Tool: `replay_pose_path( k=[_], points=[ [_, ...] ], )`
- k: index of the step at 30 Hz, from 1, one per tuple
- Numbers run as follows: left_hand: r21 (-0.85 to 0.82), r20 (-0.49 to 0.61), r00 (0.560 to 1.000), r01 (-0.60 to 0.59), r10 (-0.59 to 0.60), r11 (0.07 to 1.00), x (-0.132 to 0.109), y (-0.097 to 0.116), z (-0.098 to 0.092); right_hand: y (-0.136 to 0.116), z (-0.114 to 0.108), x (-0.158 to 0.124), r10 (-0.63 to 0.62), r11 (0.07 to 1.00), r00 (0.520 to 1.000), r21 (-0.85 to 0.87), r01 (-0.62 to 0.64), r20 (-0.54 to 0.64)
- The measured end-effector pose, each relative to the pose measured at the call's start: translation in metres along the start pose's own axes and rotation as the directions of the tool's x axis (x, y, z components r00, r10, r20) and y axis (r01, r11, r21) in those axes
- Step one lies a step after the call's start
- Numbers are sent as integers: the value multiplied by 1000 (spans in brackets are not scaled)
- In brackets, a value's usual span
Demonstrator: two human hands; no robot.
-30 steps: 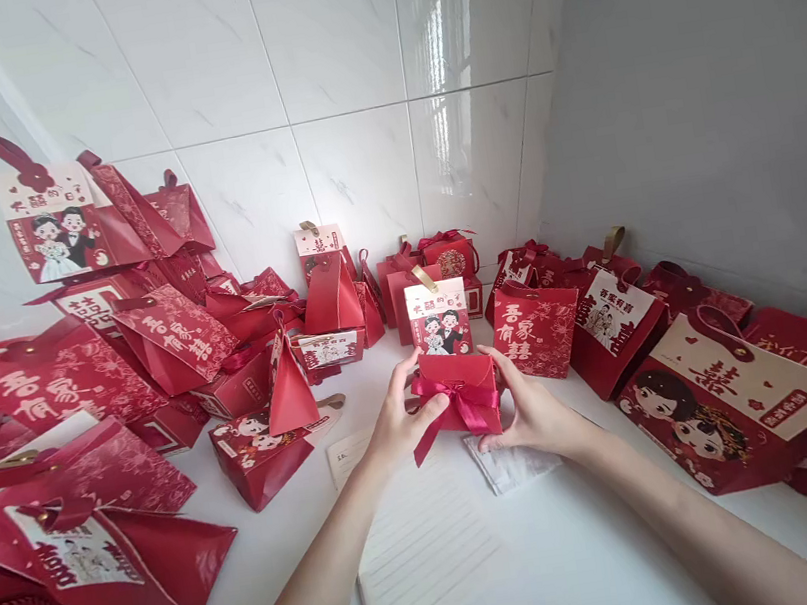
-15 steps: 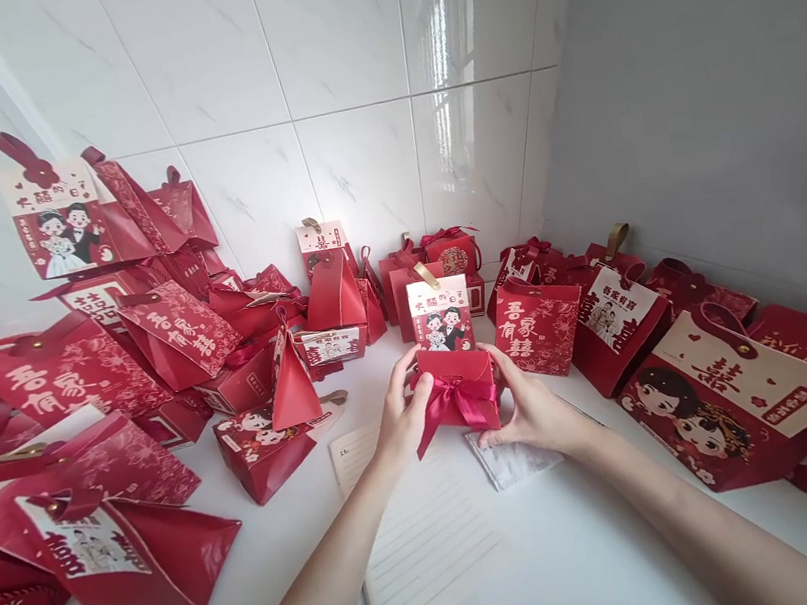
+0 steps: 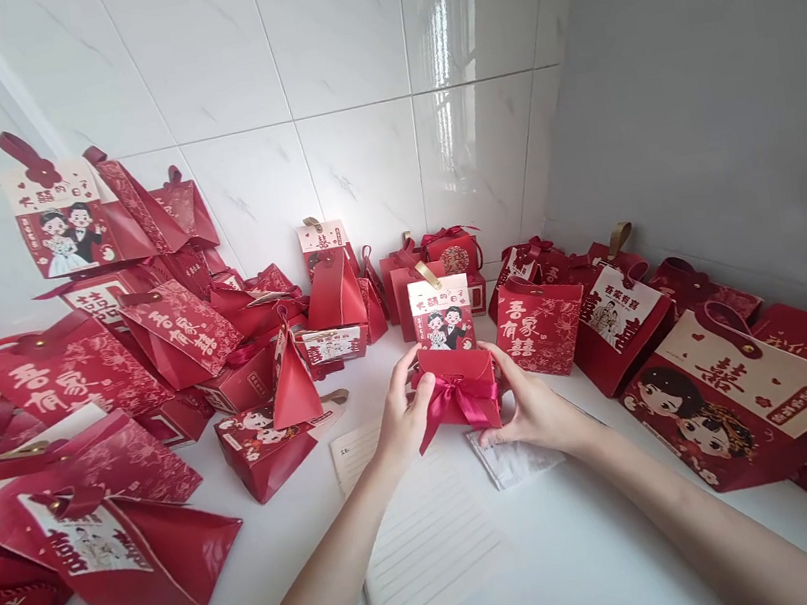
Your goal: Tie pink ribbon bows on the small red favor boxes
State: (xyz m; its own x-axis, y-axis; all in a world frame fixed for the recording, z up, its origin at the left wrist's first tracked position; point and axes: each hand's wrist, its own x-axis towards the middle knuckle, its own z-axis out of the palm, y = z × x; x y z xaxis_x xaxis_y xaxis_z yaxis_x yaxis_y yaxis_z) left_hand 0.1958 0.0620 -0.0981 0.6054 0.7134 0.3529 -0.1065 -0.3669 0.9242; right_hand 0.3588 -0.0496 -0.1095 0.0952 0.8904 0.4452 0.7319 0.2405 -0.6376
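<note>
A small red gift box point(image 3: 460, 375) with a red satin bow on its front is held just above the white counter point(image 3: 276, 564), in the middle of the view. My left hand point(image 3: 401, 414) grips its left side, thumb lying on the ribbon. My right hand point(image 3: 532, 405) cups its right side from behind. Below the box lie a lined sheet of paper point(image 3: 424, 542) and a small white packet point(image 3: 510, 458). Just behind the box stands a small box printed with a cartoon couple point(image 3: 441, 315).
Red wedding gift bags and boxes crowd the counter: a tall heap at the left point(image 3: 109, 316), a row along the tiled back wall point(image 3: 434, 257), and larger flap bags at the right point(image 3: 728, 396). A grey wall closes the right side.
The view has shifted slightly; both hands keep hold of the red box, which sits a touch higher and closer to the couple-print box.
</note>
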Motion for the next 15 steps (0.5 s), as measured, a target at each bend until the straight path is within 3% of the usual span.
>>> replay_pose_path(
  k=[4,6,9,11,12,13,14,15],
  points=[
    [16,8,1000,11,-11,1000,3,-4,0,-2,-1,0,19,1000,1000,-10,-19,-4],
    [86,-40,999,-16,20,996,5,-1,-3,-3,-1,0,26,1000,1000,7,-26,-2],
    [237,-230,945,-175,231,956,-1,22,-8,-5,0,1,28,999,1000,16,-28,6],
    [181,-290,903,-273,317,945,-20,49,-8,-4,0,1,14,1000,1000,-2,-14,6],
    [33,-239,934,-267,267,963,-34,63,-5,-4,1,1,4,1000,1000,-8,-4,6],
    [-217,-67,986,-163,152,962,-50,77,-2,-3,1,1,-2,1000,1000,-13,3,8],
    [-443,293,955,84,55,893,-67,90,3,-3,0,1,-5,1000,1000,-16,5,11],
    [-482,428,903,189,42,855,-84,102,8,-3,0,1,-5,1000,1000,-13,6,16]
  ],
)
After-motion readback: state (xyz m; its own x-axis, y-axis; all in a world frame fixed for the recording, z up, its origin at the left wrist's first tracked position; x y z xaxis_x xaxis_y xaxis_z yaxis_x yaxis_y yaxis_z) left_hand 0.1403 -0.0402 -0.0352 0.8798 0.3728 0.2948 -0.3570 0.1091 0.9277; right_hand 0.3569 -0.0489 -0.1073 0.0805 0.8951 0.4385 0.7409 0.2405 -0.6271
